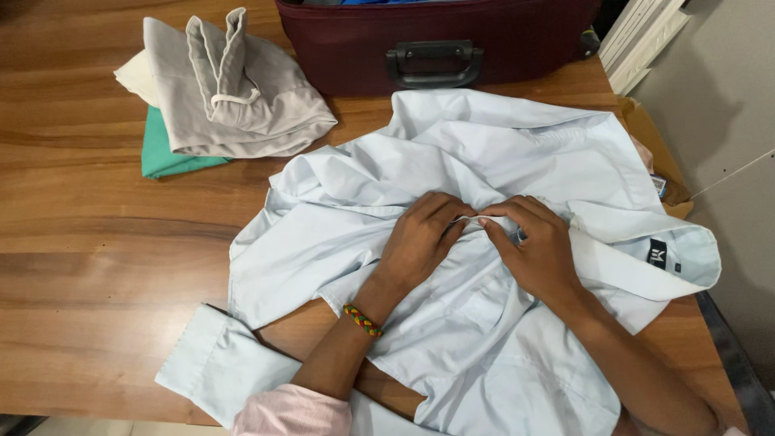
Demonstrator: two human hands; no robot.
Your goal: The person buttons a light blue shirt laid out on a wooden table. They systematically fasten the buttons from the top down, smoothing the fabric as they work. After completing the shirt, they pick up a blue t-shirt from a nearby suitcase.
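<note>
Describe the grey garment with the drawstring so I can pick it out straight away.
Start at the maroon suitcase along the far edge of the wooden table. Just left of its handle lies a small stack of folded clothes; the grey drawstring garment is on top. Unlike the green piece and cream piece under it, it has a white cord and a folded-up waistband.

The wooden counter point(97, 242) carries a pale blue shirt point(452, 153), spread out and crumpled, near its right edge. A folded grey garment point(234, 97) rests on a folded green one point(161, 153) at the upper left. A maroon suitcase point(436, 40) stands at the far edge.
</note>
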